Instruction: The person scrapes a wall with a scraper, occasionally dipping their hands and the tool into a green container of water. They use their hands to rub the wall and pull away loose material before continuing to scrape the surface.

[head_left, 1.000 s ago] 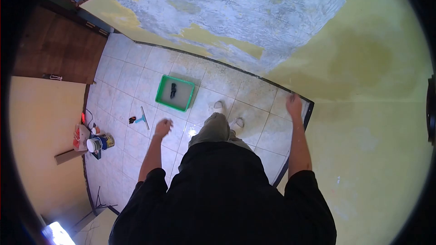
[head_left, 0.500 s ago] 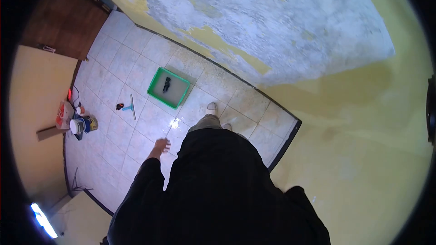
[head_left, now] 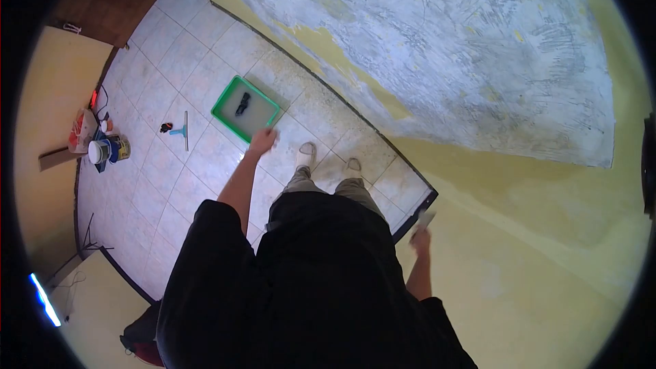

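My left hand [head_left: 263, 141] is stretched forward over the tiled floor, just by the near corner of a green plastic tub [head_left: 225, 92] in the picture. Its fingers look loosely curled and slightly apart, with nothing visible in them. The tub has a cloudy, greyish bottom or liquid, and a dark, crumpled item [head_left: 242, 104] lies in it. Low beside the yellow wall, my right hand [head_left: 421, 238] is closed around what looks like a putty knife [head_left: 426, 219], its pale flat blade pointing up in the picture. Motion blurs its details.
A wall with a large grey-white plastered patch [head_left: 437, 48] runs along the right. On the floor lie a blue squeegee [head_left: 179, 131] and a small dark item [head_left: 166, 127]. Paint buckets [head_left: 109, 150] and a bag [head_left: 82, 130] stand by the left wall, near a thin stand [head_left: 89, 236].
My left hand has moved forward towards the tub, its fingers now more curled. My right hand has come into view with the putty knife. The view has shifted, and both feet now show.
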### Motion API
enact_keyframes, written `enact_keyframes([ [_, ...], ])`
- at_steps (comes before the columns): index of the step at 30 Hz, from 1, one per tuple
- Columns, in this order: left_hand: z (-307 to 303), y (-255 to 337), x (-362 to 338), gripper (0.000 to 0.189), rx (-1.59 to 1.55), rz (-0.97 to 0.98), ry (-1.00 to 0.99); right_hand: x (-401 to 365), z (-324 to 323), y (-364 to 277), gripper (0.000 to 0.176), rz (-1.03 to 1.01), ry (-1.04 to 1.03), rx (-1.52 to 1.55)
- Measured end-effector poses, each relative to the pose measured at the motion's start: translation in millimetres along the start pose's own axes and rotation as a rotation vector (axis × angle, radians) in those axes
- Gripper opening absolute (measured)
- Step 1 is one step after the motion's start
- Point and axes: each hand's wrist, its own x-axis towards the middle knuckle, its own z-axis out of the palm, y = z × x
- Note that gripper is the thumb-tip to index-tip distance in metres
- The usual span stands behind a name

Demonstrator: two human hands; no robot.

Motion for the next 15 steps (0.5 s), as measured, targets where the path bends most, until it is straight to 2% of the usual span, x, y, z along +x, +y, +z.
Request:
enact_keyframes([
  [2, -14, 80, -4, 0.041, -0.036, 0.151, 0.086, -2, -30, -120, 0.034, -0.182, -0.043, 0.079],
  [4, -15, 123, -13, 0.040, -0.099, 0.189, 0.142, 0, -52, -187, 0.031, -0.301, -0.064, 0.096],
  [7, -8, 123, -16, 0.039, -0.138, 0.205, 0.192, 24, -60, -205, 0.031, -0.334, -0.074, 0.198],
  [9, 7, 96, -26, 0.041, -0.114, 0.130, 0.177, 37, -59, -179, 0.027, -0.248, -0.137, 0.120],
  [11, 28, 37, -43, 0.042, -0.064, -0.025, 0.140, 59, -54, -113, 0.034, -0.176, -0.177, 0.009],
  [12, 40, 1, -54, 0.043, -0.008, -0.129, 0.099, 108, -53, -25, 0.038, -0.264, -0.160, -0.274],
  [13, 60, -44, -69, 0.045, -0.100, -0.230, 0.094, 101, -58, 14, 0.037, -0.230, -0.195, -0.450],
  [14, 77, -97, -79, 0.039, -0.115, -0.378, -0.060, 87, -64, 42, 0.036, -0.150, -0.240, -0.570],
  [15, 105, -165, -93, 0.037, -0.105, -0.414, -0.056, 70, -68, 59, 0.035, -0.075, -0.278, -0.606],
])
